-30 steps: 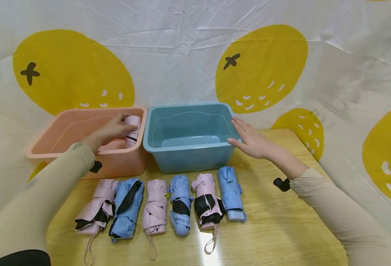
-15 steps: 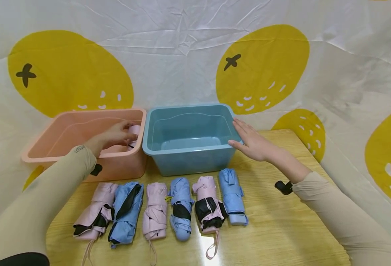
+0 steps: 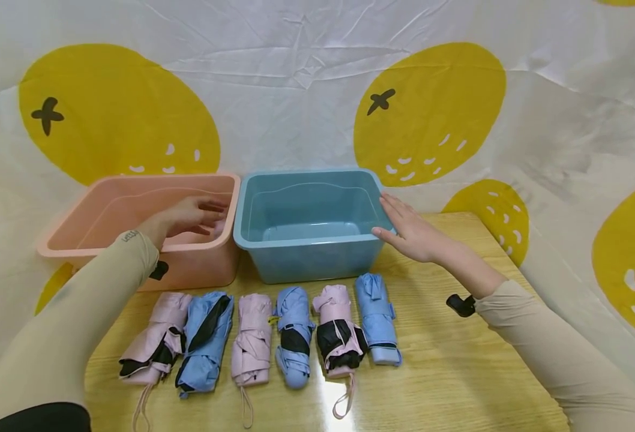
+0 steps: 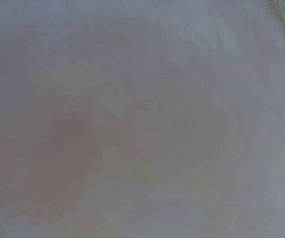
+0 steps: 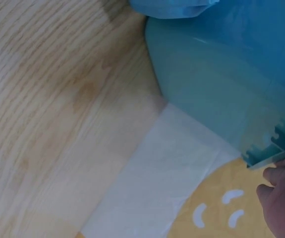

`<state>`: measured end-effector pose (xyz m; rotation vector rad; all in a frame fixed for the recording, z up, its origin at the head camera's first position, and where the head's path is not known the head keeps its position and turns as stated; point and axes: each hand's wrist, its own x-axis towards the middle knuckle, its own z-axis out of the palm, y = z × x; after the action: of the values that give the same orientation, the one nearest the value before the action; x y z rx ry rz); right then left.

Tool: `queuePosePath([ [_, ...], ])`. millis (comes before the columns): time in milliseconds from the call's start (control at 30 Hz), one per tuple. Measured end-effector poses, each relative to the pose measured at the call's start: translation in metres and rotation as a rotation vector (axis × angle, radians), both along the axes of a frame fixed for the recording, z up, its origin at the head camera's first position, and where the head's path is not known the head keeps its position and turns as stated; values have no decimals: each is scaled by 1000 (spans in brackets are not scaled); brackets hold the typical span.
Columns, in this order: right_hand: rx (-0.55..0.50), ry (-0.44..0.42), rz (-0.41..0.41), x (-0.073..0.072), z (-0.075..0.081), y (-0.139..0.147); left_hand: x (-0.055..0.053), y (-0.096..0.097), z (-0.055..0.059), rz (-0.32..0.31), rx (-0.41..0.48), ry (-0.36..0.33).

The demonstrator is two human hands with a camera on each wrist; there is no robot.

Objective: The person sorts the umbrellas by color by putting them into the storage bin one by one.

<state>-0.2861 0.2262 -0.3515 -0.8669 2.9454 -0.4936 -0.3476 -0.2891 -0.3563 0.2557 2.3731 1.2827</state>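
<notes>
In the head view my left hand is down inside the pink plastic bin, its fingers loosely extended toward the bin's right wall. A pink folded umbrella shows partly at the fingertips, mostly hidden by the hand and the rim. My right hand rests with straight fingers on the right rim of the blue plastic bin; the right wrist view shows the fingers at that rim. The left wrist view is only a pale pinkish blur.
In front of the bins lies a row of folded umbrellas, pink and blue by turns, from a pink umbrella at left to a blue umbrella at right. The wooden table ends at a white cloth with yellow fruit shapes.
My left hand has lowered the pink umbrella into the pink bin, and its fingers have loosened from it. The right hand has stayed at the blue bin's rim.
</notes>
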Motion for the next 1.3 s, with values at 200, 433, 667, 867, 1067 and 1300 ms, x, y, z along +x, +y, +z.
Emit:
queuePosePath([
  [200,2,5,-2,0,-1,-1,0,0,2,19,74,17],
  [433,-4,-5,11,0,1,0,5,2,7,55,108,44],
  [667,-3,-12,11,0,3,-1,21,7,20,93,73,125],
  [867,-19,-11,12,1,1,0,51,12,34,167,101,209],
  [1067,-26,-1,7,-1,-2,1,92,9,41,220,168,344],
  [1300,-28,14,7,-1,-3,1,146,-2,32,209,288,499],
])
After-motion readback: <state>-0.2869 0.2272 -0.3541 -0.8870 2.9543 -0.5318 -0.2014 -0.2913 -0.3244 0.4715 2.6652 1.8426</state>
